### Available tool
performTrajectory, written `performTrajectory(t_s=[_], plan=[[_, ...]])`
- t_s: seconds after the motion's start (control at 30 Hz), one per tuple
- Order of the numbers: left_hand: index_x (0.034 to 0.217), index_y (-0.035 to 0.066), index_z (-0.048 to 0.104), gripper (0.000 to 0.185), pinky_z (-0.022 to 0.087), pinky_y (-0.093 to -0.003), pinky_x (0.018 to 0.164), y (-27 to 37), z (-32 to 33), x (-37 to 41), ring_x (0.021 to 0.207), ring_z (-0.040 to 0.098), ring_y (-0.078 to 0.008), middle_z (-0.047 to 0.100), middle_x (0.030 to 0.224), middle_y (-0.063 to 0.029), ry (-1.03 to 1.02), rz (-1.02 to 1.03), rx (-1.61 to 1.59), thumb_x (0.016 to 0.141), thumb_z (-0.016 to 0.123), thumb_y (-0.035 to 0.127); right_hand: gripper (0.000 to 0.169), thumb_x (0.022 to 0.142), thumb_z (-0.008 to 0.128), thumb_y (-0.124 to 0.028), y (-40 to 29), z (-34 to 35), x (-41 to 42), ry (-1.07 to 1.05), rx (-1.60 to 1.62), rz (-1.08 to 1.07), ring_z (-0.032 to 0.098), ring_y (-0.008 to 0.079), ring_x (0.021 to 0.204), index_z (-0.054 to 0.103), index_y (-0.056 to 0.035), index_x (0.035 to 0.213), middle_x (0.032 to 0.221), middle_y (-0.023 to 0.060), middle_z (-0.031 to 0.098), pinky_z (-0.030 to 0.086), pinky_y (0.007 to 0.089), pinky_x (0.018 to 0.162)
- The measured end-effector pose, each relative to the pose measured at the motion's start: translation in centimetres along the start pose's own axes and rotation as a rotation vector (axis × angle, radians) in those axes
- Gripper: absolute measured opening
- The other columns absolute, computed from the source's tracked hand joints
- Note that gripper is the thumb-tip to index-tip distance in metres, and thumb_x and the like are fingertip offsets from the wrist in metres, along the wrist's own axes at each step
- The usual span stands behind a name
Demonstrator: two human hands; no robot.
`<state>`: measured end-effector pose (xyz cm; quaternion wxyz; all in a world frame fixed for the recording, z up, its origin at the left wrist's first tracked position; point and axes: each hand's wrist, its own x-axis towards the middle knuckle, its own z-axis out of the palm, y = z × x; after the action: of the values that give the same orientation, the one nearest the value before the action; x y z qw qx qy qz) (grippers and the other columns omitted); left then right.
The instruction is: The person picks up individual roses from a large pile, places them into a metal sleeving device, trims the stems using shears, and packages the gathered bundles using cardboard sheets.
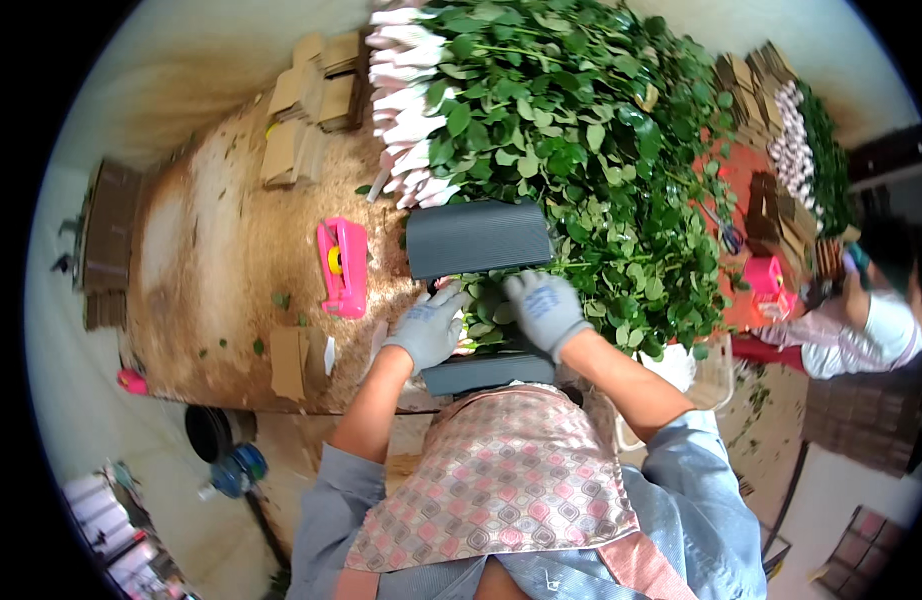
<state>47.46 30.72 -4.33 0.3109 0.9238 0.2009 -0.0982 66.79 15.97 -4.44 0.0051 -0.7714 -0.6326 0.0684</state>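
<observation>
My left hand [428, 327], in a grey work glove, rests on the flower-head end of a bunch of leafy stems [485, 307]. The bunch lies between two dark grey ridged panels, the far one [479, 238] raised beyond it and the near one [491, 373] against my apron. My right hand [545, 309], gloved alike and slightly blurred, is over the leaves farther right; whether its fingers grip any is unclear. Beyond the panels lies a large pile of leafy green stems [581, 127], with white-pink net-like sleeves [412, 105] over their left ends.
A pink tape dispenser [344, 268] stands left of the panels, near cardboard pieces [289, 363] and stacked cardboard [299, 97]. At right, scissors [731, 238] and another pink dispenser [763, 276] lie on a red surface. A co-worker [866, 330] is at the right edge.
</observation>
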Motion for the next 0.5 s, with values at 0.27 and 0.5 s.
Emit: performTrajectory(t_s=[0.27, 0.5], plan=[[0.142, 0.01, 0.05, 0.051, 0.045, -0.0454, 0.107, 0.9, 0.8, 1.3, 0.134, 0.046, -0.0377, 0.038, 0.159, -0.0129, -0.085, -0.066, 0.188, 0.092, 0.055, 0.018, 0.027, 0.089, 0.054, -0.017, 6.5, 3.0, -1.9, 0.015, -0.129, 0.219, 0.058, 0.0314, 0.11, 0.066, -0.0087, 0.112, 0.115, 0.013, 0.062, 0.046, 0.043, 0.087], [0.144, 0.011, 0.051, 0.052, 0.04, -0.0441, 0.111, -0.6, 1.5, 1.1, 0.132, 0.048, -0.0362, 0.039, 0.159, -0.0102, -0.094, -0.023, 0.192, 0.092, 0.048, 0.009, 0.016, 0.088, 0.055, -0.014, 7.7, -1.7, 0.1, -0.008, -0.052, 0.29, 0.066, 0.033, 0.092, 0.066, -0.0106, 0.099, 0.099, 0.0155, 0.068, 0.052, 0.0447, 0.078]])
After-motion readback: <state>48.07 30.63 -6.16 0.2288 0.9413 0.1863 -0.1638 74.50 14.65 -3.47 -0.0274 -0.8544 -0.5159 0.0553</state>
